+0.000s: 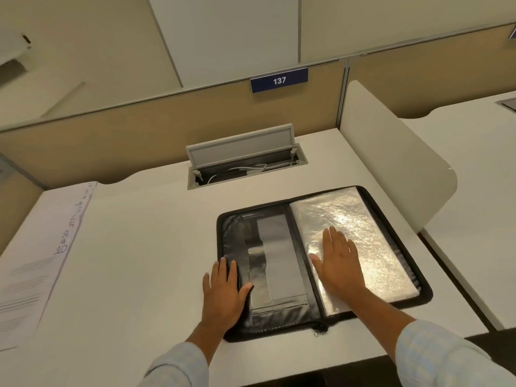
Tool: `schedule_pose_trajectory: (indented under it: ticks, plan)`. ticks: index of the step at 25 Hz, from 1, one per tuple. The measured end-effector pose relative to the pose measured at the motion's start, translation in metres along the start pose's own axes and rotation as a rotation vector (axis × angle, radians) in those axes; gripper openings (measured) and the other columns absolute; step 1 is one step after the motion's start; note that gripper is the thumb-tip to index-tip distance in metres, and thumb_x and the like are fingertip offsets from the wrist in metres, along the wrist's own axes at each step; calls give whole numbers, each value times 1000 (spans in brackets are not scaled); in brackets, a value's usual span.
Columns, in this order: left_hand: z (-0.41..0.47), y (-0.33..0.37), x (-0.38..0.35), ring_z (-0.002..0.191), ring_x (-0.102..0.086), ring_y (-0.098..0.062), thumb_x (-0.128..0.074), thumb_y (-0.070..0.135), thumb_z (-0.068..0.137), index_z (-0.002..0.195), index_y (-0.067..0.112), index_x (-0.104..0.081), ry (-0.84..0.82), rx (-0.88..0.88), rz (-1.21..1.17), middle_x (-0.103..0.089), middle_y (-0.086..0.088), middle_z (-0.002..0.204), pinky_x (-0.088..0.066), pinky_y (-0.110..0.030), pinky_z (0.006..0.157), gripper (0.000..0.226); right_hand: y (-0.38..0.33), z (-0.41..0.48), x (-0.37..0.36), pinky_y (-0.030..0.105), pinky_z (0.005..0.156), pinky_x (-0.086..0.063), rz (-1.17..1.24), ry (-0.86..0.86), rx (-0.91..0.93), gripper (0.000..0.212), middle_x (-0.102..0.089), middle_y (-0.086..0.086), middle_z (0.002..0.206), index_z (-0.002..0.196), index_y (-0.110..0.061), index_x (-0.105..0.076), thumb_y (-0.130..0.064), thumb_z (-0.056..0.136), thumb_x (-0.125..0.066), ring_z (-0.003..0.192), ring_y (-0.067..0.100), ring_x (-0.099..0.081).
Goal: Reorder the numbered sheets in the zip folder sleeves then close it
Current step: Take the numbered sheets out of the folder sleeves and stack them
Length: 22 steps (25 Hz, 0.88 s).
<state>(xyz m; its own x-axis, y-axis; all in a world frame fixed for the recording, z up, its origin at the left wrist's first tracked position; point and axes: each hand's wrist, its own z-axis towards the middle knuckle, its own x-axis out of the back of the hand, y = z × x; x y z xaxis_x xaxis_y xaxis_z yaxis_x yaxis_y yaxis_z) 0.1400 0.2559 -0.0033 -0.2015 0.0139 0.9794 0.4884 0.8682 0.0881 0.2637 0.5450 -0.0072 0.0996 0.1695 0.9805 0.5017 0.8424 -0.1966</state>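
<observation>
zip folder (279,317) open, hands flat inside

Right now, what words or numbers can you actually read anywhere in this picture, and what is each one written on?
"137": white digits on the blue sign on top of the desk divider.
Handwritten blue marks along the edge of the paper sheet at the left: too blurred to read for certain.
Printed lines on the same sheet: blurred, unreadable.
Open zip folder and its shiny plastic sleeves: no readable text or numbers.

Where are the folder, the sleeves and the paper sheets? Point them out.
folder (279,263): head view, dark inner left cover.
sleeves (371,241): head view, shiny top sleeve.
paper sheets (36,263): head view, top sheet's middle.
</observation>
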Motion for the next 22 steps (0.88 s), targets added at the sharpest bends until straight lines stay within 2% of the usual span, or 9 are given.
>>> schedule_pose_trajectory:
  ticks: [3, 5, 7, 11, 13, 15, 17, 19, 22]
  plan:
    - [-4, -23, 2, 161, -2, -28, 27, 85, 76, 167, 21, -11, 38, -35, -33, -6, -6, 175, -4, -49, 130, 118, -39, -1, -6, 51, 128, -17, -11, -47, 79, 84, -16, 16, 171, 164, -6, -16, -62, 104, -30, 159, 34, -16]
    - [-8, -44, 3, 162, 0, -28, 25, 85, 79, 167, 20, -10, 66, -43, -53, -1, -6, 175, -2, -47, 130, 115, -68, -3, -10, 50, 129, -13, -40, -69, 123, 86, -12, 15, 173, 165, -7, -11, -64, 104, -29, 160, 33, -13]
    - [-11, -66, 2, 161, 0, -29, 18, 83, 86, 167, 18, -11, 78, -53, -51, 6, -3, 172, 1, -46, 130, 107, -99, -6, -16, 49, 129, -13, -58, -68, 153, 87, -13, 15, 172, 165, -7, -12, -67, 102, -20, 159, 33, -14]
    - [-21, -132, 2, 160, -8, -30, -6, 77, 99, 166, 17, -17, 93, -35, -22, -7, -7, 173, 3, -45, 127, 90, -178, -11, -27, 47, 128, -3, -36, -106, 173, 90, 2, 12, 174, 165, -11, 3, -70, 98, -9, 161, 29, 0]
    - [-27, -169, 5, 160, -8, -31, -10, 76, 101, 166, 16, -14, 79, -37, -15, -9, -9, 173, 2, -45, 124, 88, -223, -20, -33, 46, 128, 1, -44, -113, 166, 87, 6, 10, 174, 165, -11, 7, -67, 101, -14, 161, 28, 3]
    - [-30, -208, 11, 158, -19, -34, -13, 73, 103, 164, 12, -21, 94, -57, 2, -20, -13, 171, -7, -48, 123, 87, -270, -28, -40, 45, 128, 5, -28, -128, 165, 88, 10, 9, 174, 164, -11, 10, -67, 102, -17, 161, 27, 7]
    - [-32, -247, 16, 157, -25, -35, -18, 71, 104, 162, 9, -28, 111, -61, 10, -27, -16, 169, -12, -50, 122, 86, -313, -32, -48, 44, 127, 10, -17, -141, 189, 91, 18, 8, 172, 163, -12, 15, -70, 96, -3, 160, 26, 13]
    - [-32, -281, 19, 157, -23, -35, -21, 71, 103, 163, 8, -28, 119, -58, 34, -26, -16, 169, -12, -51, 123, 87, -353, -33, -56, 43, 125, 13, -13, -130, 215, 93, 25, 5, 169, 162, -13, 18, -71, 90, 9, 159, 26, 16]
    - [-34, -322, 27, 157, -23, -36, -23, 72, 102, 163, 9, -28, 123, -37, 40, -26, -17, 169, -12, -51, 122, 88, -408, -38, -63, 43, 127, 12, -13, -151, 260, 92, 29, 4, 167, 161, -15, 21, -71, 89, 13, 158, 24, 20]
